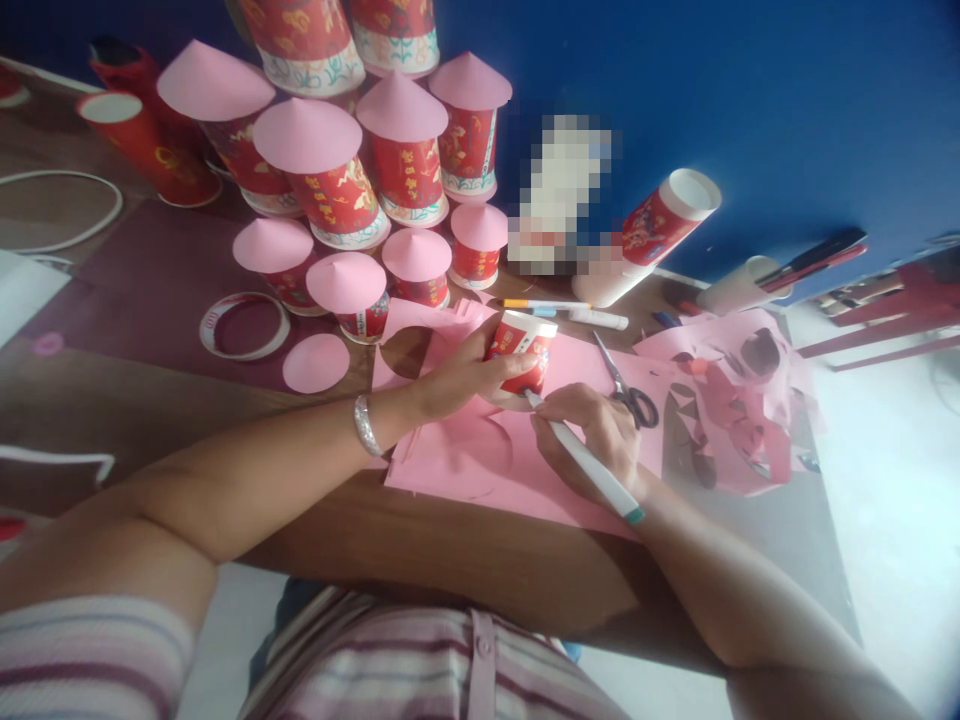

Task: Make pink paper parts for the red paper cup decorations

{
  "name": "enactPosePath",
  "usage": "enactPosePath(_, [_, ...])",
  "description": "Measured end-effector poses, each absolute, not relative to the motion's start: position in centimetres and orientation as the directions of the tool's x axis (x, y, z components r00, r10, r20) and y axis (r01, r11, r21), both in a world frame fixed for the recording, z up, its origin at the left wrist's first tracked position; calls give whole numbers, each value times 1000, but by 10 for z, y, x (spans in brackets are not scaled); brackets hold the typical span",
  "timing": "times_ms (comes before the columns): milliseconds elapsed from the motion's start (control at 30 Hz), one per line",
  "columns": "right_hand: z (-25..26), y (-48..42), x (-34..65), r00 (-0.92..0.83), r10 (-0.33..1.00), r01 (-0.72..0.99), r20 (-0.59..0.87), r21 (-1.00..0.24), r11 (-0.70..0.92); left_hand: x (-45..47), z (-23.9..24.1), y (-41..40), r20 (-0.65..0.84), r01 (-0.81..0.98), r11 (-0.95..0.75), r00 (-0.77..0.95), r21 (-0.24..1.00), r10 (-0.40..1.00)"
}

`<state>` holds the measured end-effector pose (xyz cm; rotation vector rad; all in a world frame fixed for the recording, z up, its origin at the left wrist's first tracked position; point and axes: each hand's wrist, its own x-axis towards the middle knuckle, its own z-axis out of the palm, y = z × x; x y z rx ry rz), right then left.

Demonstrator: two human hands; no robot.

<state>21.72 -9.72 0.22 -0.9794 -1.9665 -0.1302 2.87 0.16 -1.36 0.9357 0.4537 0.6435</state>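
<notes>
Deep-blue wall [750, 90] backs a brown wooden surface [450, 540]. Toward its far edge stand eight red paper cups with pink cone tops [330, 205], four larger, four smaller; two patterned red cups [300, 45] behind are cut off above. Mid-surface, over pink paper sheets [450, 460], the left hand [472, 375] curls around one red-and-white paper cup [525, 347], mouth up, long axis leaning slightly right, partly hidden by fingers. The right hand [592, 430] pinches one white, green-ended marker [589, 467], tip at the cup's lower part, axis slanting back toward the near right corner. One pixelated object [566, 180] is unreadable.
</notes>
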Motion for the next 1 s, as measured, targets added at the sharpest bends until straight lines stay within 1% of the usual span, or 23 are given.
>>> enactPosePath(167, [1,-96,215,-250,573,698,780,-265,665,29,-17,3,-44,-299,377,730,876,682])
enactPosePath(433, [2,-94,217,-238,585,744,775,-242,623,28,-19,3,-65,-305,408,728,861,682])
enactPosePath(567, [4,-94,220,-236,588,741,774,-248,624,28,-21,3,-85,-309,442,733,842,675])
enactPosePath(800, [5,-95,222,-221,608,740,763,-274,614,28,-24,3,-80,-304,419,722,856,687])
enactPosePath(1000, [6,-94,222,-244,603,751,759,-246,612,28,-24,4,-74,-316,423,722,849,687])
